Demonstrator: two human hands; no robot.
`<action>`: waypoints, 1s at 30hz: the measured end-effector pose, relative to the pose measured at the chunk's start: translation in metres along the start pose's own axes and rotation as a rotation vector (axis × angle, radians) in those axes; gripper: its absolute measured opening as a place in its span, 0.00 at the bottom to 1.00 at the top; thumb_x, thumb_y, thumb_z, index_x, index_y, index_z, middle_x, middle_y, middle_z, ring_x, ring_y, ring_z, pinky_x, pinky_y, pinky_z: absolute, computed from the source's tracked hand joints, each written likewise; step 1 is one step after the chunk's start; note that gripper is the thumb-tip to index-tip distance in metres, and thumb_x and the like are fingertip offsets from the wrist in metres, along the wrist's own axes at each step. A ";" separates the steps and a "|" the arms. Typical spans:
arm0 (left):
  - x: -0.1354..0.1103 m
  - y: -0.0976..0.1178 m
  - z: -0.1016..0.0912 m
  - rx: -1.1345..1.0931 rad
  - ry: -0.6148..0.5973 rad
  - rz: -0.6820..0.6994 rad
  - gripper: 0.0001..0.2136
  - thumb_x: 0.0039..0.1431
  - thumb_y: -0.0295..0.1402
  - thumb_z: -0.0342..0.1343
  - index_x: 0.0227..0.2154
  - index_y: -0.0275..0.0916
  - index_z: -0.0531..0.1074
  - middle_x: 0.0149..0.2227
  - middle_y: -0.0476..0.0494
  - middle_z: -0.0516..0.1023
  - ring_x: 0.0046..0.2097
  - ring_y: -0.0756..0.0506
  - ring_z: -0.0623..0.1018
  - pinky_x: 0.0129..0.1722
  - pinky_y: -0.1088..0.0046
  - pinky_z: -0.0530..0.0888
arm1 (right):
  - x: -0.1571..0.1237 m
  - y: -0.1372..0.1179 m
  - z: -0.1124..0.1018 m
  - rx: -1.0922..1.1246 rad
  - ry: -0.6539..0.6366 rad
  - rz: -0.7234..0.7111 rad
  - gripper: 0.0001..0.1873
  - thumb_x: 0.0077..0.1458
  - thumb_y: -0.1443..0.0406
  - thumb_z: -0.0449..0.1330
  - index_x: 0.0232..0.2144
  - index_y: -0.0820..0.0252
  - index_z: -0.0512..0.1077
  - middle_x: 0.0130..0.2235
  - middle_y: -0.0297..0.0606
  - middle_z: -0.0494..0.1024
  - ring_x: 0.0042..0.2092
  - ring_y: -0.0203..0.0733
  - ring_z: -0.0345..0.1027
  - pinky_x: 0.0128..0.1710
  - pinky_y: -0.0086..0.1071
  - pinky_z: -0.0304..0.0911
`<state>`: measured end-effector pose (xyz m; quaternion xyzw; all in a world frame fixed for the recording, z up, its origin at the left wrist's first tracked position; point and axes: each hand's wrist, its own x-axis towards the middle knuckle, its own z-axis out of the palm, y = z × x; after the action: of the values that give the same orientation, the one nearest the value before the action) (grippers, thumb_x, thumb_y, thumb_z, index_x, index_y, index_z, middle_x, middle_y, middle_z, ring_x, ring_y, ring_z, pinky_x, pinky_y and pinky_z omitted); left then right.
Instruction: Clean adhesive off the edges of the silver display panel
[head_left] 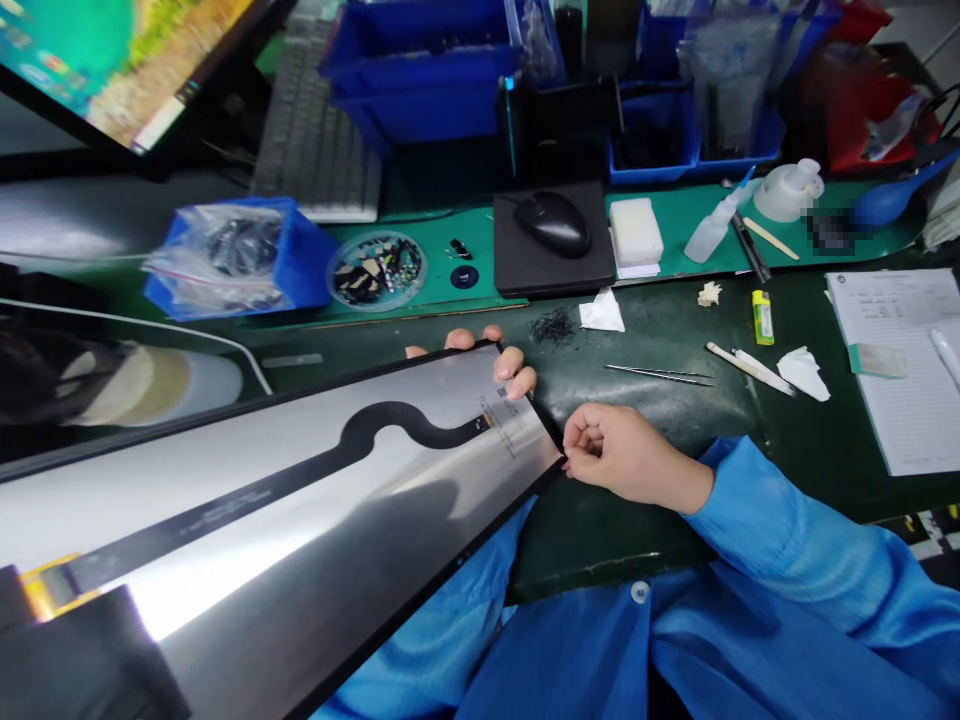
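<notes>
A large flat display panel (420, 510) is tilted across the left half of the view, its silvery metal back facing up. A black flex cable (285, 480) runs along that back in a wavy line. My left hand (514, 373) grips the panel's right end from underneath, its fingertips curled over the edge and the palm hidden. At the panel's near right corner, my right hand (626, 455) is closed in a pinch. Whatever lies between those fingertips is too small to make out. Tweezers (660, 375) lie on the dark green table beyond my right hand.
Black scraps (553, 327), a white wipe (602, 311) and a yellow-green lighter (763, 318) lie beyond the panel. A mouse (553, 222), a round dish of small parts (376, 270) and blue bins (427, 70) line the back. Papers (900, 370) lie at right.
</notes>
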<state>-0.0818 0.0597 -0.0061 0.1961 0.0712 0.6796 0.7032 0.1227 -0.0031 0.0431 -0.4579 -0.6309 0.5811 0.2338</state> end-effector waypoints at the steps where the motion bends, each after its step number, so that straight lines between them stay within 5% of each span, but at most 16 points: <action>1: 0.000 -0.001 0.000 0.003 0.014 -0.002 0.22 0.62 0.60 0.59 0.38 0.46 0.84 0.44 0.43 0.81 0.30 0.50 0.68 0.22 0.75 0.63 | 0.000 -0.001 0.000 0.002 0.003 0.003 0.07 0.52 0.73 0.62 0.31 0.56 0.72 0.28 0.30 0.80 0.30 0.36 0.75 0.30 0.29 0.66; 9: -0.003 -0.005 0.022 0.045 0.356 0.056 0.24 0.63 0.62 0.56 0.32 0.45 0.78 0.39 0.41 0.73 0.29 0.49 0.57 0.23 0.74 0.52 | 0.001 -0.006 -0.004 0.288 -0.113 0.155 0.07 0.57 0.73 0.63 0.36 0.57 0.73 0.30 0.30 0.81 0.36 0.39 0.83 0.38 0.30 0.72; 16: -0.005 -0.004 0.027 0.022 0.269 0.031 0.27 0.66 0.64 0.48 0.34 0.48 0.78 0.40 0.43 0.72 0.29 0.49 0.58 0.23 0.74 0.54 | 0.002 -0.006 -0.003 0.345 -0.137 0.190 0.08 0.55 0.74 0.65 0.36 0.58 0.73 0.30 0.30 0.81 0.35 0.38 0.83 0.38 0.29 0.73; 24: -0.008 -0.006 0.024 0.148 0.251 0.011 0.25 0.68 0.62 0.45 0.36 0.47 0.74 0.41 0.44 0.71 0.30 0.48 0.57 0.27 0.70 0.50 | 0.001 -0.004 -0.001 0.161 -0.044 0.103 0.08 0.53 0.75 0.63 0.33 0.58 0.73 0.27 0.29 0.80 0.30 0.36 0.77 0.30 0.28 0.66; 30: -0.009 -0.003 0.029 0.101 0.252 0.024 0.27 0.69 0.63 0.45 0.36 0.47 0.77 0.43 0.45 0.73 0.31 0.49 0.60 0.27 0.71 0.53 | 0.003 -0.009 -0.006 0.265 -0.107 0.193 0.07 0.59 0.74 0.60 0.37 0.58 0.74 0.29 0.31 0.82 0.34 0.38 0.82 0.37 0.29 0.73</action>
<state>-0.0692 0.0459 0.0174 0.1450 0.1908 0.7030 0.6696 0.1236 0.0031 0.0519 -0.4498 -0.5135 0.7025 0.2011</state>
